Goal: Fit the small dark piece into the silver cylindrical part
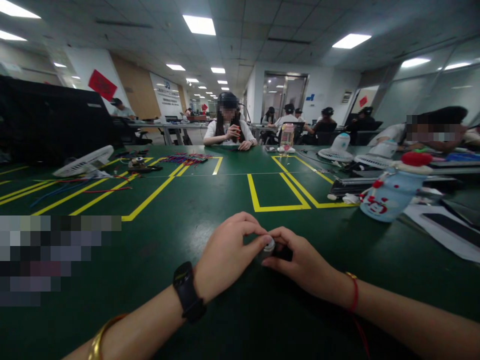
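Observation:
A small grey cylindrical piece (269, 246) with a dark spot on its pale top is low over the green table (180, 310), between my two hands. My left hand (233, 250) is closed, its thumb and index fingertip pressed at the piece's top. From the other side, my right hand (300, 257) curves thumb and fingers around it. Dark shadow fills the gap inside the right fingers, so what lies there is hidden. I cannot tell whether the piece touches the table.
A light-blue cup (392, 192) with a red top stands to the right, near a dark phone (453, 227) on white paper. White fans (335, 148) and a pink bottle (287, 137) are farther back. Coloured wires (187, 158) lie far left. A person (227, 125) sits opposite.

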A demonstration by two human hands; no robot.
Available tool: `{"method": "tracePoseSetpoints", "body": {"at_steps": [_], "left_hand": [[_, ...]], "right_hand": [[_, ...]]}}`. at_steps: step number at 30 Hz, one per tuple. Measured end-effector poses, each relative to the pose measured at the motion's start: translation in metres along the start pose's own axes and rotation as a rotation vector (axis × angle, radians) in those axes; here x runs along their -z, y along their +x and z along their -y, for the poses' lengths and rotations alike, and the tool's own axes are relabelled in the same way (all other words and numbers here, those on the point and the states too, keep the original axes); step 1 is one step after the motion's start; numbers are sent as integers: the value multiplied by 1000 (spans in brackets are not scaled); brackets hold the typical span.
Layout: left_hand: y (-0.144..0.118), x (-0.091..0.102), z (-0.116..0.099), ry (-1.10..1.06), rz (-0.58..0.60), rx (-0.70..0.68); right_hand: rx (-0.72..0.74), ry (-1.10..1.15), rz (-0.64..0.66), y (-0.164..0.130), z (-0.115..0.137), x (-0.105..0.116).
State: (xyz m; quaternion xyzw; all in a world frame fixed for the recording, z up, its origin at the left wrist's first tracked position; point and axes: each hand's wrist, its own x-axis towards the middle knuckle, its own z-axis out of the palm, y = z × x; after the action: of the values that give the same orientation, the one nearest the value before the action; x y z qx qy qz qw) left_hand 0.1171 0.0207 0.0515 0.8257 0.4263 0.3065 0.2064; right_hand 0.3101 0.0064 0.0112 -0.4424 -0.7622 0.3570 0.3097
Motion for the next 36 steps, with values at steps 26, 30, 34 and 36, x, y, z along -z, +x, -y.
{"method": "tracePoseSetpoints", "body": {"at_steps": [26, 30, 34, 36], "left_hand": [[-25, 1, 40, -72, 140, 131], [-42, 33, 62, -31, 44, 225], [-69, 65, 101, 22, -34, 433], [-79, 74, 114, 22, -84, 535]], "right_hand": [[56, -151, -147, -9, -2, 7], [-43, -344, -294, -28, -20, 47], [-260, -543, -530, -66, -64, 106], [-356, -600, -577, -84, -84, 131]]}}
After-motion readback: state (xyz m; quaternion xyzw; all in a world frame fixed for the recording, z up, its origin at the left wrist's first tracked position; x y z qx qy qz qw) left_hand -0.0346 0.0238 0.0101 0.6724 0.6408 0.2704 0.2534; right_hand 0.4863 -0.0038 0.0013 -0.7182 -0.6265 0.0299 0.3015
